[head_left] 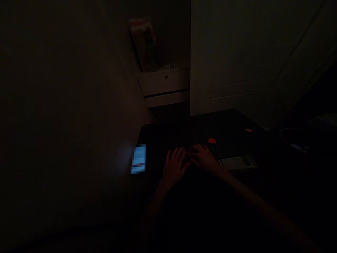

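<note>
In the dark, my left hand (174,164) rests low over a black tabletop (163,135), its fingers stretched forward and spread apart. My right hand (204,157) reaches in from the right, fingers pointing left and apart, close to the left hand's fingertips. Between the two hands the surface is too dark to show whether anything lies there. Just beyond my right hand sits a small bright red-orange piece (212,141). A pale flat card or sheet (238,162) lies beside my right wrist.
A lit, blurred screen (138,159) glows at the table's left edge by the wall. Another small red piece (248,130) lies farther right. Behind stand a pale drawer unit (165,84), a leaning colourful packet (144,44) and a large pale panel (226,63). A thin white cable (285,138) curves at right.
</note>
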A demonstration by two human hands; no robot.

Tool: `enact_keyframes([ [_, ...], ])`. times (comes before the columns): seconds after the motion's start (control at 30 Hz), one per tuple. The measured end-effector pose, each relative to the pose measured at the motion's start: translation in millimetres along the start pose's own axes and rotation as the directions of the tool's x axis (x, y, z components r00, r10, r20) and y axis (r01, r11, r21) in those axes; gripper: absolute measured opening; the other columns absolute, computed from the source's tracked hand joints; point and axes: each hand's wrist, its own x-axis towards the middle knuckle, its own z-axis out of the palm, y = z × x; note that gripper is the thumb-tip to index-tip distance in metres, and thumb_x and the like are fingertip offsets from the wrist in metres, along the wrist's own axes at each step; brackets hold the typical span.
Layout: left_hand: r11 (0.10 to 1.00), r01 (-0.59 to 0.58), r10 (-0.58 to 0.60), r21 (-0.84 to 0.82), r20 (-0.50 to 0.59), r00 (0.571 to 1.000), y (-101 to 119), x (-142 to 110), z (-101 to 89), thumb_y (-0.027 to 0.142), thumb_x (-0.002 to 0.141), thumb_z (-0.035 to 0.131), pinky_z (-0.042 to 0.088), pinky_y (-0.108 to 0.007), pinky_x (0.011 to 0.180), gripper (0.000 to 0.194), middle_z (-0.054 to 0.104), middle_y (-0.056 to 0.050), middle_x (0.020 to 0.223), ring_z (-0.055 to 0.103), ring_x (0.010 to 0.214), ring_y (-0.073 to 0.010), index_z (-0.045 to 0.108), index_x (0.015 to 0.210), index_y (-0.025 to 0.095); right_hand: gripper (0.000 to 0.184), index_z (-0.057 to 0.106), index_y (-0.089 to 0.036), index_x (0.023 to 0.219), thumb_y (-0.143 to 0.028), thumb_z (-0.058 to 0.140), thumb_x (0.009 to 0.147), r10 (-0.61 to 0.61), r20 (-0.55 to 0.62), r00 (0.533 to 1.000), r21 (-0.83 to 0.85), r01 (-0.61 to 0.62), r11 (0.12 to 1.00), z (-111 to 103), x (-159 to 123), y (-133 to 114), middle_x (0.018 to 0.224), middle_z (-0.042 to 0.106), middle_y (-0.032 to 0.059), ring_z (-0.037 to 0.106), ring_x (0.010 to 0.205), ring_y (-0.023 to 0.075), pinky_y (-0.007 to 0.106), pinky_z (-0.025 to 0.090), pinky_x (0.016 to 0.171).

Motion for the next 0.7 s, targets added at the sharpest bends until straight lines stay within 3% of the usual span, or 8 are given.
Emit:
enact_keyframes([
  [0.1, 1.0, 0.018, -0.018, -0.006, -0.011, 1.0, 1, 0, 0.3, 0.056, 0.104, 0.032, 0.027, -0.051, 0.125, 0.064, 0.041, -0.004, 0.162, 0.035, 0.151, -0.0246, 0.036, 0.158, 0.022, 0.035, 0.066, -0.026, 0.134, -0.03, 0.054, 0.101, 0.097, -0.061, 0.993, -0.038, -0.1, 0.994, 4, -3, -6, 0.127, 0.064, 0.0114, 0.052, 0.114, 0.0294, 0.043, 0.035, 0.091],
  [0.3, 0.999, 0.023, -0.023, -0.04, -0.005, 1.0, 1, 1, -0.3, 0.058, 0.104, 0.033, 0.028, -0.053, 0.124, 0.063, 0.042, -0.004, 0.162, 0.037, 0.15, -0.0261, 0.039, 0.157, 0.024, 0.037, 0.065, -0.026, 0.136, -0.031, 0.052, 0.102, 0.153, -0.073, 0.986, -0.028, -0.155, 0.988, 7, 1, -12, 0.13, 0.064, 0.0124, 0.051, 0.115, 0.0312, 0.045, 0.035, 0.092],
  [0.6, 0.998, 0.049, -0.048, -0.051, 0.008, 0.999, 1, 3, 1.1, 0.061, 0.102, 0.035, 0.029, -0.054, 0.123, 0.065, 0.043, -0.005, 0.161, 0.038, 0.148, -0.028, 0.04, 0.156, 0.025, 0.042, 0.066, -0.027, 0.135, -0.02, 0.056, 0.095, 0.073, -0.006, 0.997, 0.051, -0.073, 0.996, 4, 11, -6, 0.122, 0.062, 0.0121, 0.049, 0.112, 0.0298, 0.044, 0.037, 0.091],
  [0.7, 0.998, 0.052, -0.052, -0.037, 0.02, 0.998, 1, 3, 0.5, 0.06, 0.102, 0.037, 0.03, -0.055, 0.122, 0.065, 0.039, -0.006, 0.164, 0.036, 0.15, -0.0297, 0.041, 0.155, 0.024, 0.041, 0.068, -0.029, 0.133, -0.021, 0.056, 0.095, 0.108, -0.005, 0.994, 0.102, -0.107, 0.989, 8, 13, -10, 0.122, 0.06, 0.0116, 0.047, 0.115, 0.0302, 0.045, 0.036, 0.094],
])
